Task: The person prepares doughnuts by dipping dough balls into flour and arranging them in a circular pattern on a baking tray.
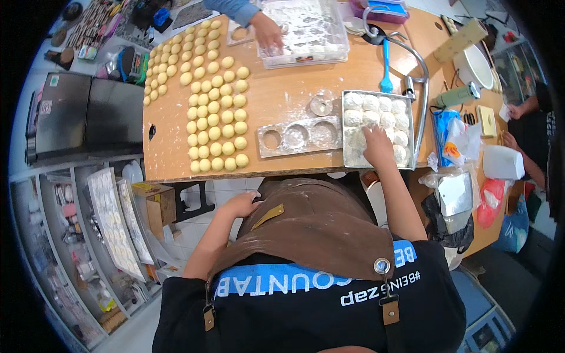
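Note:
My right hand (378,147) reaches down into a square metal tray (346,159) of flour-dusted dough balls (387,119). Its fingers are bent down at one of the balls; their tips are partly hidden. My left hand (241,205) hangs loose beside my brown apron (312,220), below the table edge, fingers apart and holding nothing. Left of the tray lies a floury wooden mould (282,126) with three round holes. A small round clear mould or cup (321,105) stands behind it. Rows of smooth yellow dough balls (215,119) cover the table's left part.
Across the table, a co-worker's hand (268,34) works at a clear plastic box (309,59) of white flour. A curved metal bar (425,88) runs along the tray's right side. Beyond are a blue brush (386,67), a green bottle (459,95) and another person's hands (513,112).

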### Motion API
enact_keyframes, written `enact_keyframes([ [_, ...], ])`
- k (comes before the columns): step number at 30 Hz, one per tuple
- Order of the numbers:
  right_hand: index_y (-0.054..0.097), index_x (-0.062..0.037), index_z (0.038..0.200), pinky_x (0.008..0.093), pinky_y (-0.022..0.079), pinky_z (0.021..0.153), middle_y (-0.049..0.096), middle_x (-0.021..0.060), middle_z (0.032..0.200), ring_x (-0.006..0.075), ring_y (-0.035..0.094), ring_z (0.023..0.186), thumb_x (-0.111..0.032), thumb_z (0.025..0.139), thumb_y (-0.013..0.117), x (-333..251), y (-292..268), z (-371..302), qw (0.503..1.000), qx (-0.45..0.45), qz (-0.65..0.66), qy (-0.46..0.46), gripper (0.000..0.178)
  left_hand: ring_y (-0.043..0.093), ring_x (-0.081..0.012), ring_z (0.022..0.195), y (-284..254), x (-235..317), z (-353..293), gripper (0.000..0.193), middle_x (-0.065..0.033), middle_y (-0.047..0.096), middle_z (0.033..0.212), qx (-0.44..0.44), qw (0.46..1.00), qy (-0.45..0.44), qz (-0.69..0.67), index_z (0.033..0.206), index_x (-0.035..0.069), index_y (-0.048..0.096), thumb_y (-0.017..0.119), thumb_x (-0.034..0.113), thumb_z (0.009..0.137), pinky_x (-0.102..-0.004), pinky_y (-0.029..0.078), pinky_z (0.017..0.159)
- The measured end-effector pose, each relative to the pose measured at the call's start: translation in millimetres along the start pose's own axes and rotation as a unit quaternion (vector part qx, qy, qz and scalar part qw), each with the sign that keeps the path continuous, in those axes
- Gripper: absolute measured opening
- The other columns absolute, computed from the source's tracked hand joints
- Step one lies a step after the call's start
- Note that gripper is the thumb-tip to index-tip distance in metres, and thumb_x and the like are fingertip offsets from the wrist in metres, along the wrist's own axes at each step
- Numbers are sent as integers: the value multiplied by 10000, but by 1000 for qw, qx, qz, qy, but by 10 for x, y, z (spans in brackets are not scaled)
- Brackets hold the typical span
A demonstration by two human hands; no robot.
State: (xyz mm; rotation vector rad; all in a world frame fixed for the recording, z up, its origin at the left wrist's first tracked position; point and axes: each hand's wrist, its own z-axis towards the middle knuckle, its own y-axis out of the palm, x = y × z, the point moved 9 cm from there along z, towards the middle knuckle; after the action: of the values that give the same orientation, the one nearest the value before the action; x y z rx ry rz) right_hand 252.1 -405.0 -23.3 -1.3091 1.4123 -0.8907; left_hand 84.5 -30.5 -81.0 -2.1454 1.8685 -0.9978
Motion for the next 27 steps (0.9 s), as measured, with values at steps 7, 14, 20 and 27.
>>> enact_keyframes([
  [7,546,-110,1122,434,487,810,537,147,1126,324,534,1041,-60,721,611,-21,12,24,997,-17,-66,42,409,504,-353,1144,2,-118,-1,517,-216,528,1235,-9,1000,-29,-8,1225,51,505,537,429,873,-423,415,948],
  [14,547,-77,1107,446,449,874,527,164,1155,337,502,1077,-74,677,649,-204,117,-51,996,-12,-89,7,442,493,-340,1165,-52,-436,-79,539,-204,530,1239,31,998,-29,-38,1226,55,507,538,460,871,-424,407,958],
  [20,532,-16,1121,424,422,929,521,178,1190,352,481,1113,-49,668,665,-864,-404,33,981,190,18,-25,473,514,-364,1115,308,-1471,-461,532,-222,556,1169,98,993,-29,-66,1180,41,518,557,461,857,-436,423,928],
  [27,558,-83,1131,435,428,921,534,163,1178,328,508,1103,-145,766,641,-3317,441,65,978,-59,55,-193,379,509,-365,1126,122,-2384,-1049,582,-230,549,1185,96,987,-87,-95,1235,40,499,584,453,834,-431,417,943],
])
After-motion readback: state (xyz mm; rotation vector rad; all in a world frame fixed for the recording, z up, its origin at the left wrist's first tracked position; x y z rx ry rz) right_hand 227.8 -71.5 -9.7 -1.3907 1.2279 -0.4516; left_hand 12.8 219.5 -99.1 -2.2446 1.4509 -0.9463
